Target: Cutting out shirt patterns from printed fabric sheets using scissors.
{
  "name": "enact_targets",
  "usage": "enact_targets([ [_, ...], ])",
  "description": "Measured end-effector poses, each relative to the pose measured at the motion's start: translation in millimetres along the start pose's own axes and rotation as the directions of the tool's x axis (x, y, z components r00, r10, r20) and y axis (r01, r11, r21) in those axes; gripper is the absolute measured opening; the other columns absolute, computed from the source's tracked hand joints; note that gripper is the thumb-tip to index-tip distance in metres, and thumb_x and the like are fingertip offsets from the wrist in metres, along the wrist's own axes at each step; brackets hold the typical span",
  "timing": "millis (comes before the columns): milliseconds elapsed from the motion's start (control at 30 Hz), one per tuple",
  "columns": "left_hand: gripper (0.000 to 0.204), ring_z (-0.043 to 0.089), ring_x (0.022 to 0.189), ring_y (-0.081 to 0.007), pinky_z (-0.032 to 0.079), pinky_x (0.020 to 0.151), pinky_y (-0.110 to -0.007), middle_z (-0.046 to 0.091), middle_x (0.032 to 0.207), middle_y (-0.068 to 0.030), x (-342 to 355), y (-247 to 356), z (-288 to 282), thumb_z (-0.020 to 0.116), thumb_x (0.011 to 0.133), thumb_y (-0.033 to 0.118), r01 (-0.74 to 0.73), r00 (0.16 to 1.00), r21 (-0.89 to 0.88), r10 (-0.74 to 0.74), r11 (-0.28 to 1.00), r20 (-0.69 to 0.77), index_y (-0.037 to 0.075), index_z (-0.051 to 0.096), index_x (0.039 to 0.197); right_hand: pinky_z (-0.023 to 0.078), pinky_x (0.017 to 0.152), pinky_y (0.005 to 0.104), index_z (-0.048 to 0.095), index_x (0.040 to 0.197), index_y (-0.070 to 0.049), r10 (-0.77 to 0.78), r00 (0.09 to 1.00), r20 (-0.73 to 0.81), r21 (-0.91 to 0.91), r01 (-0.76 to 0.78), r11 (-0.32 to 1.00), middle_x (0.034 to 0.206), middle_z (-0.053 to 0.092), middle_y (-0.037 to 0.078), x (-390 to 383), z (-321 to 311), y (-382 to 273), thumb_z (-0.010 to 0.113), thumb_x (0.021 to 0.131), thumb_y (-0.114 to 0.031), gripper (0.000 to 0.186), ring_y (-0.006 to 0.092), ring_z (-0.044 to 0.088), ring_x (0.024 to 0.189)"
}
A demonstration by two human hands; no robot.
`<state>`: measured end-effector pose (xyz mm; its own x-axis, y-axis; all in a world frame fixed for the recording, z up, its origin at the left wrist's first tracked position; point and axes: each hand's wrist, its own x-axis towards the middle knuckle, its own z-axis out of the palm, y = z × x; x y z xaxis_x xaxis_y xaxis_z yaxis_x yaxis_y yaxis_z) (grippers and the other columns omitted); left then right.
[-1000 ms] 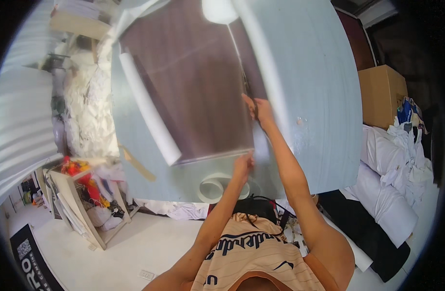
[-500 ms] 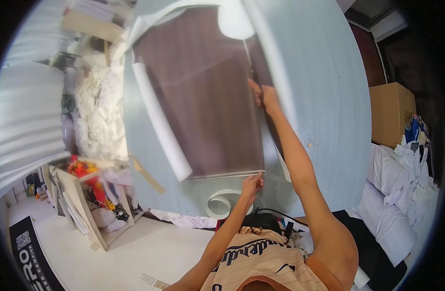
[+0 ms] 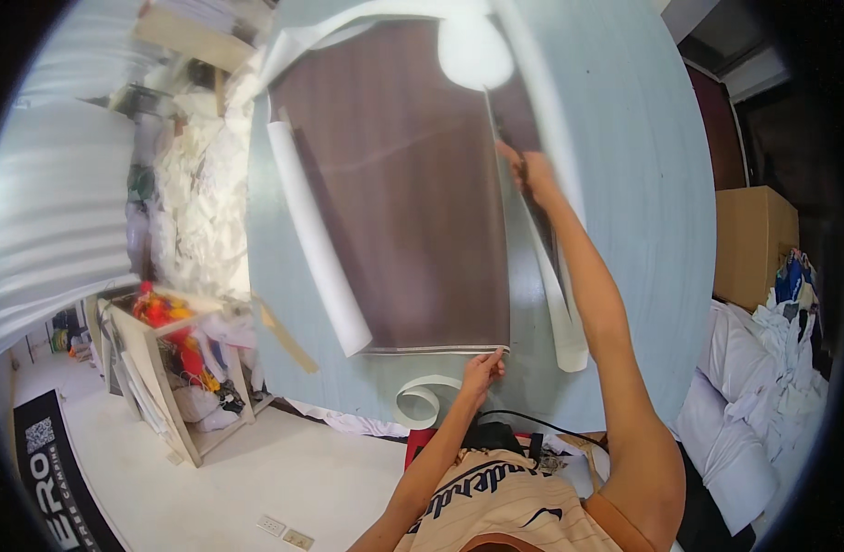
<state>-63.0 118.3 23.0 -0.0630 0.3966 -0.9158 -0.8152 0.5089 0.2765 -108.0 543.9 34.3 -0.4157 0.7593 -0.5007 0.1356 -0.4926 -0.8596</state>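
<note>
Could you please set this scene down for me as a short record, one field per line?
Surface: blue-grey table
Main piece: brown sheet, lying on the table, with a white roll along its left side
Left hand: fingers pinching the brown sheet's near right corner
Right hand: closed around a dark tool, apparently scissors, by the sheet's right edge
Near table edge: curled white strip, left of the left hand
Right of table: cardboard box
Unclear: the tool's exact shape, partly hidden by the hand

Is indicating a workshop; is showing a broad table [image 3: 638, 193], dark sheet material [image 3: 408, 212], heaped white material [image 3: 199, 202], cardboard box [image 3: 755, 247].
</note>
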Motion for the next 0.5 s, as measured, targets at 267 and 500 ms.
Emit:
enact_targets([
  [267,0.029,0.062,0.071,-0.0097,0.048,0.071,-0.025,0.065,0.076,0.0007,5.7,0.4,-11.5,0.074,0.097,0.036,-0.022,1.0,-0.013,0.022,1.0,0.014,0.012,0.066,0.083,0.034,0.043,0.024,0.052,0.061,-0.017,0.183,0.968,0.17,-0.373,-0.109,0.922,0.056,0.05,-0.005,5.9,-32.9,-74.6,0.085,0.079,-0.054,0.053,0.0062,0.044,0.045],
  [500,0.029,0.062,0.071,-0.0105,0.05,0.073,-0.026,0.065,0.075,-0.0002,8.9,0.8,-4.5,0.073,0.098,0.035,0.003,1.0,-0.011,-0.002,1.0,0.017,0.011,0.065,0.082,0.032,0.043,0.0281,0.065,0.076,-0.011,0.127,0.956,0.264,-0.668,0.087,0.739,0.054,0.048,-0.003,61.9,-91.0,-85.3,0.065,0.089,-0.048,0.04,0.0084,0.041,0.044],
])
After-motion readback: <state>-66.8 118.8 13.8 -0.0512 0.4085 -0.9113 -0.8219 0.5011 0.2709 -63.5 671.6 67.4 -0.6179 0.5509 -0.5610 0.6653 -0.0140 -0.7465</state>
